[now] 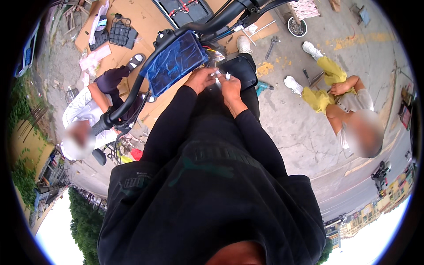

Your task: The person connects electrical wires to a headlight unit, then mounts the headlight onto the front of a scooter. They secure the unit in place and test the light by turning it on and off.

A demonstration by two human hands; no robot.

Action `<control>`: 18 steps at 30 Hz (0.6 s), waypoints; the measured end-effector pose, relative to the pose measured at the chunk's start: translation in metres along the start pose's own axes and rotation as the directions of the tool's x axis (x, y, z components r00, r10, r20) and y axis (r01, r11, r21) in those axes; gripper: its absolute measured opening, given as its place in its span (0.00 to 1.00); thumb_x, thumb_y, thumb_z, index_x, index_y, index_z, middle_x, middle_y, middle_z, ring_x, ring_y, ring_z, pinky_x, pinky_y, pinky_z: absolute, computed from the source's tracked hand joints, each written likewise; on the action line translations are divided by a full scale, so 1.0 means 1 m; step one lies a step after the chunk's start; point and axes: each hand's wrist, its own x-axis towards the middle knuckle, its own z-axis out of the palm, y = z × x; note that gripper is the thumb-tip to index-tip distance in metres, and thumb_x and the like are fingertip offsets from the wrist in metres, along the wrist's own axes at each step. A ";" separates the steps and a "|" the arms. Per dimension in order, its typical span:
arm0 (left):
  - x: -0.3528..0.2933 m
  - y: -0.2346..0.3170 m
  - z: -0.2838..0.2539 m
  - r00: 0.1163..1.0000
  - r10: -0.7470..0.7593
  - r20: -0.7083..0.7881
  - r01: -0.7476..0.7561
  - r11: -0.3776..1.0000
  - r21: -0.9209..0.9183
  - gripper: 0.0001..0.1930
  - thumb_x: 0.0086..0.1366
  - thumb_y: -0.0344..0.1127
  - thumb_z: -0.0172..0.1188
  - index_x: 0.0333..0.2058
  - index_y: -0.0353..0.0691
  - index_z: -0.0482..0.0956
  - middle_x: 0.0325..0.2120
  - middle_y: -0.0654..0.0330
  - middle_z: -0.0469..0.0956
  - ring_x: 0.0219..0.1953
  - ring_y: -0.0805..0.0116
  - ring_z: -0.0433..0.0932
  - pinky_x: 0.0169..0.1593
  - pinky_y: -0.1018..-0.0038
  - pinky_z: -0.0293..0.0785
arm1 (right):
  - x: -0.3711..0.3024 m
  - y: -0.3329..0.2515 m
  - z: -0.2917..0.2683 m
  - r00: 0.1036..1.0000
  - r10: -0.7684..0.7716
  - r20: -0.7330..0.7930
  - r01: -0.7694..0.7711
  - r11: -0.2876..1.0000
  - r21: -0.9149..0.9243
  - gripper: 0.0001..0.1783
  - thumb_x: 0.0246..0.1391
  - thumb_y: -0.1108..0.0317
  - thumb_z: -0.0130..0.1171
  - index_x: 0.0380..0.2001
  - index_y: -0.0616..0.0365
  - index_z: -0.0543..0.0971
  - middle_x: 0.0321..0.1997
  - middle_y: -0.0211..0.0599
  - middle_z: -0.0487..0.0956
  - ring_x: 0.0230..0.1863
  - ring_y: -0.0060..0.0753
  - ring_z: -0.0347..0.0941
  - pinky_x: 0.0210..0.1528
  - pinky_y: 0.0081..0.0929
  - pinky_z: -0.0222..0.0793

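We look down at our two hands, close together in front of our tummy. Our left hand [201,80] is narrow, with its thumb and fingers pinching a small white bit [217,73]. Our right hand [231,90] is narrow too, and it pinches another white bit [228,76]. The two bits are right beside each other, but they are too small for us to tell if they join.

Just above our hands we see thin coloured wires [215,53]. A flat box in shiny blue wrap [174,64] is up and to the left, next to a bent black handlebar [143,73]. A smooth black round-cornered thing [242,73] is just beside our right hand.

On the ground to our right there is a blue-green drill [263,86], and a grey wrench [271,47] lies farther up. Big brown cardboard [148,20] covers the ground ahead of us, and a black rack [121,33] lies on it. A person in a white top [75,112] sits low on our left. A person in yellow trousers [329,70] sits on our right, well apart from us.
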 end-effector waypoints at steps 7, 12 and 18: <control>-0.005 0.000 0.002 1.000 0.013 -0.016 -0.015 0.994 -0.113 0.11 0.61 0.33 0.69 0.43 0.44 0.82 0.39 0.63 0.81 0.41 0.70 0.79 0.44 0.76 0.76 | -0.003 -0.003 0.000 0.995 -0.100 -0.006 0.099 0.991 -0.095 0.10 0.59 0.68 0.65 0.31 0.65 0.85 0.25 0.27 0.79 0.26 0.19 0.68 0.29 0.26 0.64; 0.003 -0.004 0.002 1.000 0.020 -0.010 -0.021 0.988 -0.152 0.11 0.61 0.30 0.68 0.43 0.41 0.81 0.39 0.62 0.81 0.42 0.67 0.80 0.44 0.74 0.76 | -0.007 0.004 0.002 0.992 -0.112 -0.062 0.104 0.988 -0.115 0.09 0.59 0.69 0.64 0.31 0.66 0.85 0.24 0.27 0.79 0.25 0.19 0.68 0.30 0.27 0.64; 0.009 -0.006 -0.002 0.999 0.000 0.033 0.006 0.985 -0.173 0.10 0.62 0.30 0.67 0.43 0.39 0.81 0.40 0.60 0.81 0.42 0.65 0.80 0.45 0.74 0.76 | -0.008 0.007 0.006 0.967 -0.235 -0.102 0.196 0.935 -0.295 0.09 0.60 0.69 0.63 0.33 0.66 0.85 0.25 0.27 0.80 0.26 0.19 0.69 0.30 0.27 0.66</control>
